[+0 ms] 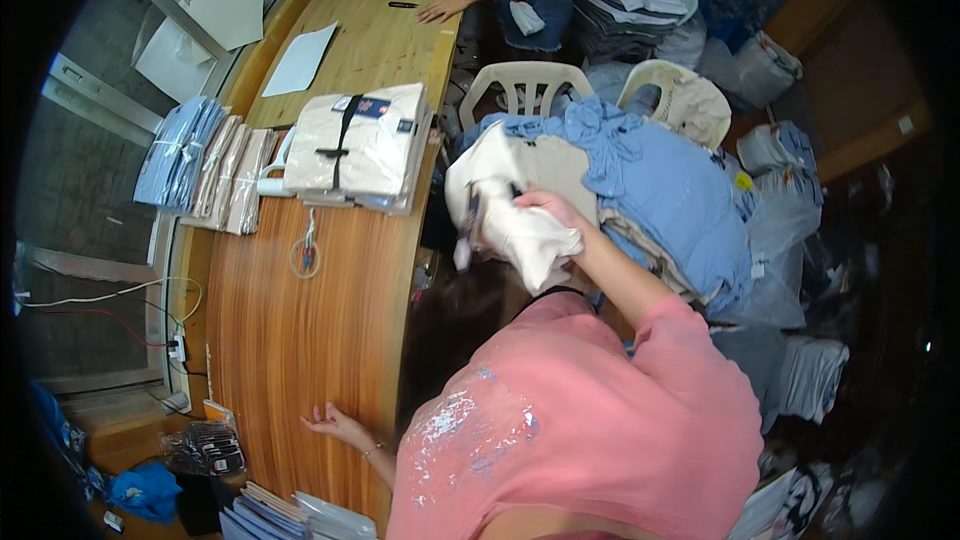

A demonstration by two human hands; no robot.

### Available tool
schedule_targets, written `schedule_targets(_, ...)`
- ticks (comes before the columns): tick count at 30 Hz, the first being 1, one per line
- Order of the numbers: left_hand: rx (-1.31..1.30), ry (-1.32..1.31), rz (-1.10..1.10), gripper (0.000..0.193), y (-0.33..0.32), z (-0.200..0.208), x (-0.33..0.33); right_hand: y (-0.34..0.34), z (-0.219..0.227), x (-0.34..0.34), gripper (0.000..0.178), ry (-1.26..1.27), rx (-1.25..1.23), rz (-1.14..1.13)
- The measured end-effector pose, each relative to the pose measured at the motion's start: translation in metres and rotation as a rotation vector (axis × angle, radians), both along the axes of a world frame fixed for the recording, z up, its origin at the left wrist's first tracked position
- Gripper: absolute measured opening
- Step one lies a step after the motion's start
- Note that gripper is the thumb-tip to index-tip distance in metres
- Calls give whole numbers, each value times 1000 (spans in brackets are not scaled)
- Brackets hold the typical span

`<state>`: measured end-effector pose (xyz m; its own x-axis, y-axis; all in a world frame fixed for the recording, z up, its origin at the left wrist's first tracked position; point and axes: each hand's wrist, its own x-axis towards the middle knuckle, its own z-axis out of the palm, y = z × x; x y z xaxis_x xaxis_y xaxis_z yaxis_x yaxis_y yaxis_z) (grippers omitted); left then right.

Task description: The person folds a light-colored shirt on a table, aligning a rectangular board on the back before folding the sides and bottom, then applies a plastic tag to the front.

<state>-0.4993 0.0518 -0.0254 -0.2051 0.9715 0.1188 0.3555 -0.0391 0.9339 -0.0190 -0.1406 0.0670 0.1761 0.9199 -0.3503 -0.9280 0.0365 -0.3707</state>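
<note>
My right hand [552, 208] is closed around a bunched white garment [525, 240] with dark trim, held up in front of me. Motion blurs part of the cloth, so its exact kind is unclear. Beyond it lies a large heap of blue garments [670, 195], with beige cloth [550, 168] at its near left. My left hand [338, 425] is over the near part of the wood-grain tabletop [310, 340], its fingers apart and holding nothing. Whether it touches the surface, I cannot tell.
On the table stand a strapped stack of cream garments [355, 150] and bagged blue garments [180, 155]. A plastic chair [525, 80] is behind the heap. Across the table's far end rests another person's hand [443, 8]. Cables hang by the power plug [177, 348].
</note>
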Motion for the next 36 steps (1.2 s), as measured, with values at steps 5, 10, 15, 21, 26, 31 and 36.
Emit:
schedule_targets(5, 99, 42, -4, 64, 3, 15, 106, 9, -10, 158, 46, -280, -26, -523)
schedule_targets(10, 138, 135, -172, 67, -7, 52, 200, 69, 12, 280, 38, -524, 160, -908)
schedule_targets(15, 34, 158, -174, 69, -47, 42, 225, 108, -68, 335, 36, -339, 57, -945)
schedule_targets(21, -87, 203, -226, 70, -64, 43, 245, 125, -239, 324, 31, 7, -312, -851)
schedule_targets(26, -97, 212, -251, 70, -66, 37, 246, 126, -230, 308, 23, 59, -353, -874)
schedule_targets(31, -109, 258, -304, 70, -65, 39, 265, 112, -240, 293, 30, 97, -287, -887)
schedule_targets(36, -162, 217, -332, 72, -63, 38, 272, 113, -250, 303, 30, 73, -289, -845)
